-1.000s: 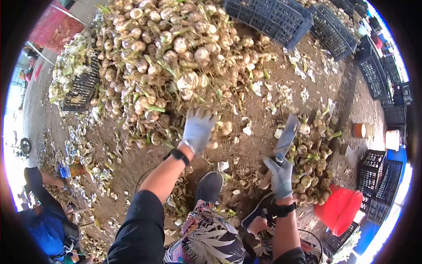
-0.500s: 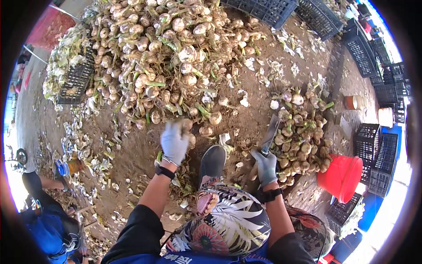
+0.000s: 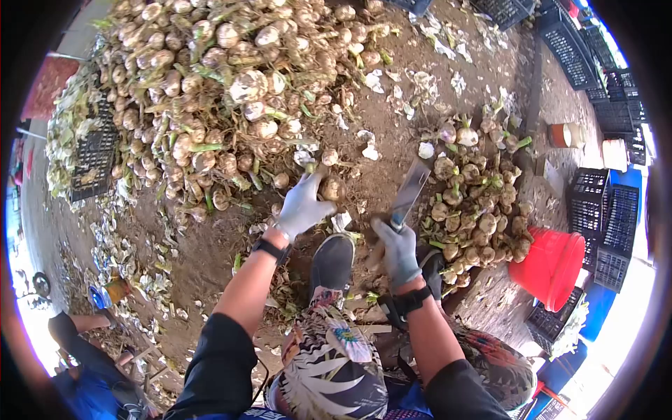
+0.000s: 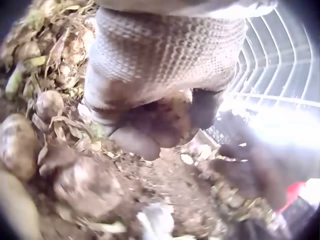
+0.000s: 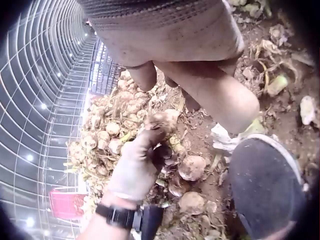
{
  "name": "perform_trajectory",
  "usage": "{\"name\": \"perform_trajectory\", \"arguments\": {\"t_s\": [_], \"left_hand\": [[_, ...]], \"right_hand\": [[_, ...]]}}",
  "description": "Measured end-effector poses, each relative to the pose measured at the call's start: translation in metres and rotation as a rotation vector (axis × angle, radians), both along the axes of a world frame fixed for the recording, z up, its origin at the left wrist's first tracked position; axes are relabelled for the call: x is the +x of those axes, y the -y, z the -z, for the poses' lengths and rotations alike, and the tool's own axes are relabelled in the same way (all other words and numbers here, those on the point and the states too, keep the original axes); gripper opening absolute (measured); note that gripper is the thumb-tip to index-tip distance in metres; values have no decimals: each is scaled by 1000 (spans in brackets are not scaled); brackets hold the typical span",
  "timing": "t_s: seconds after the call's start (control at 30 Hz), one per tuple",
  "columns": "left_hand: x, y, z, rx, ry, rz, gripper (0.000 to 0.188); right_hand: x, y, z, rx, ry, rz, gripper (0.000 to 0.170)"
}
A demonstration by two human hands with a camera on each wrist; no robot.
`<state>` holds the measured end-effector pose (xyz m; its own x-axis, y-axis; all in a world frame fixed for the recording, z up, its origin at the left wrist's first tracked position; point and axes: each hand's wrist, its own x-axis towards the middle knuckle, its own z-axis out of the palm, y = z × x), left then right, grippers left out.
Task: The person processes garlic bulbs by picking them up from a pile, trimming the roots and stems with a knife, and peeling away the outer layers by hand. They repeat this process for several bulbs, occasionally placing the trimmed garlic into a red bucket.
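Note:
In the head view, my gloved left hand [image 3: 304, 204] is just in front of the big garlic heap [image 3: 210, 91]. A dirty garlic bulb [image 5: 162, 122] with roots shows in its fingers in the right wrist view. My gloved right hand [image 3: 399, 253], to the right of my shoe, grips a broad-bladed knife [image 3: 411, 192], blade pointing forward. The knife's rounded wooden handle [image 5: 227, 100] sticks out below that hand in the right wrist view. Beyond the knife lies a smaller pile of trimmed garlic bulbs [image 3: 476, 203].
My dark shoe [image 3: 332, 262] stands between the hands. A red bucket [image 3: 549, 269] is beside the smaller pile. Black crates [image 3: 588, 203] line the right side, and another crate [image 3: 94, 157] stands left of the heap. Peel scraps litter the ground. Someone in blue [image 3: 91, 392] is at lower left.
My left hand has drawn back from the heap, then moved slightly forward and right, and now holds a garlic bulb. My right hand keeps the knife and has shifted left and forward.

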<state>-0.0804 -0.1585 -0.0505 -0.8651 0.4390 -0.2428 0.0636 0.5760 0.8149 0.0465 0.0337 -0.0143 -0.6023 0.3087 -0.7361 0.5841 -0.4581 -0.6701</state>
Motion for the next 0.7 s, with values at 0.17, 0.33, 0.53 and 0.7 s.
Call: {"name": "perform_trajectory", "arguments": {"t_s": [0.17, 0.33, 0.53, 0.7], "left_hand": [[41, -4, -23, 557, 538, -159, 66], [38, 8, -42, 310, 586, -150, 70], [75, 18, 3, 615, 414, -152, 81], [75, 23, -14, 448, 432, -73, 77]], "right_hand": [[-38, 30, 12, -141, -224, 67, 26], [-25, 16, -19, 932, -326, -737, 35], [-19, 16, -54, 1180, -235, -1153, 28], [-14, 12, -43, 1192, -93, -1168, 26]]}}
